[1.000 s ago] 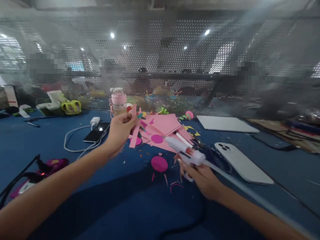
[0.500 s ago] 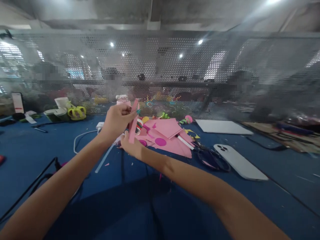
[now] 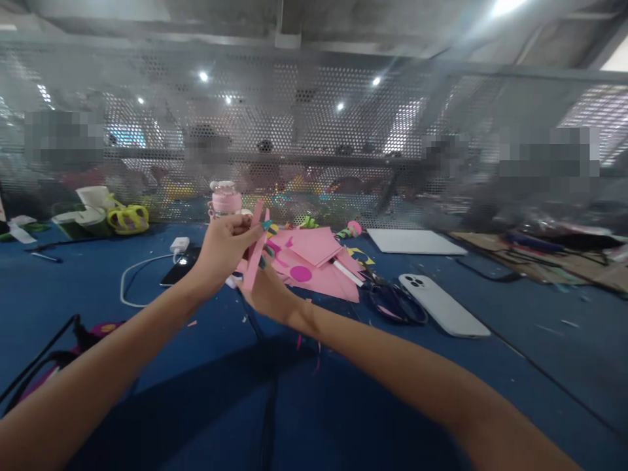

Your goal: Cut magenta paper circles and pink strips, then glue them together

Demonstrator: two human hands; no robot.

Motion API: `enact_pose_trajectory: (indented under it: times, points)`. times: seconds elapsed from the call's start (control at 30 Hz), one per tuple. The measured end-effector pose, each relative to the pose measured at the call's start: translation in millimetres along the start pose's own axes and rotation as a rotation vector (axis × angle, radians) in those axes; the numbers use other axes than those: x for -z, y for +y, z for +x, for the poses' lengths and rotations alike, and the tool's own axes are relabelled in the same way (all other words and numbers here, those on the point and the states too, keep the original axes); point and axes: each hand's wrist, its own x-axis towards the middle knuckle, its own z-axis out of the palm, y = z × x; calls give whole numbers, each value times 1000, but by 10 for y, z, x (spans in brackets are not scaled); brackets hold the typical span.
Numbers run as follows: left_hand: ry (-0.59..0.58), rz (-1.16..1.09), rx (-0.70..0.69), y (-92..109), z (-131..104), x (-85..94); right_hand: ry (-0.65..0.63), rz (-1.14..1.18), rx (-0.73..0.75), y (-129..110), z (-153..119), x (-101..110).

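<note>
A narrow pink paper strip is held up above the blue table, and it looks doubled or folded, with two ends at the top. My left hand pinches it near its upper part, thumb and fingers closed. Lower down, my right hand grips the same strip with its fingers partly hidden behind it. Just beyond the hands lie pink paper sheets with a magenta paper circle on them. A pink bottle stands behind my left hand.
Dark-handled scissors lie beside a white phone on the right. A white flat sheet is behind them. At left are a charger with cable, a dark phone and a yellow craft piece. A perforated metal screen rises behind.
The view has swung slightly right, so the table items sit further left. Both hands still hold the strip, whose top now shows two ends apart. My right hand has turned slightly.
</note>
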Motion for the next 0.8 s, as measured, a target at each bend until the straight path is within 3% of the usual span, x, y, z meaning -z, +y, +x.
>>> enact_pose_trajectory:
  times: [0.13,0.17,0.23,0.33,0.47,0.63,0.8]
  points:
    - [-30,-86,63,-118,-92,-120,-29,-142,-263,368,-576,357]
    - [-40,-109,80,-169,-135,-167,-102,-220,-382,495,-704,420]
    - [-98,-152,141,-290,-243,-277,-188,-329,-571,753,-892,489]
    - [-243,-147,236,-487,-411,-433,-303,-333,-670,1066,-968,464]
    - [-290,-121,343,-686,-536,-520,-406,-300,-643,1237,-821,354]
    - [-367,0,285,-792,-589,-516,-448,-273,-538,1240,-698,311]
    - [-408,30,226,-815,-629,-516,-467,-323,-488,1214,-851,427]
